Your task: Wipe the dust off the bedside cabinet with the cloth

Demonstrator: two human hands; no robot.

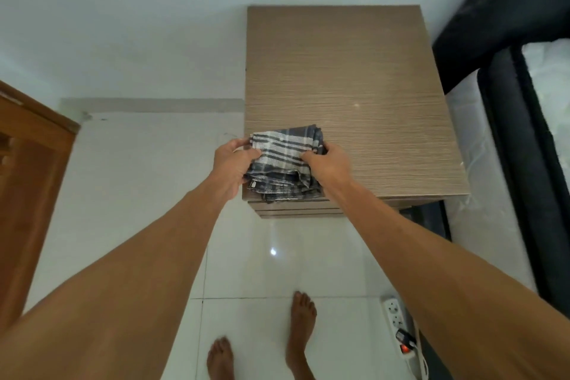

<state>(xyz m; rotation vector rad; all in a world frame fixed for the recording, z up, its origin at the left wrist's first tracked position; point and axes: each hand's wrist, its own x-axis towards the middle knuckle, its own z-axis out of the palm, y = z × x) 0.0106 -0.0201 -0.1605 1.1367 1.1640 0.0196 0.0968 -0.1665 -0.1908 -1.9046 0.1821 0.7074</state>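
The bedside cabinet (348,77) has a light brown wood-grain top and stands against the white wall. A folded blue-and-white checked cloth (283,160) lies on its near left corner, hanging a little over the front edge. My left hand (233,163) grips the cloth's left side. My right hand (328,163) grips its right side. Both hands hold the cloth low over the top.
A dark bed frame with a plastic-wrapped mattress (530,120) stands close to the right of the cabinet. A brown wooden door (27,170) is at the left. On the white tiled floor, a power strip (398,330) lies near my bare feet (300,327).
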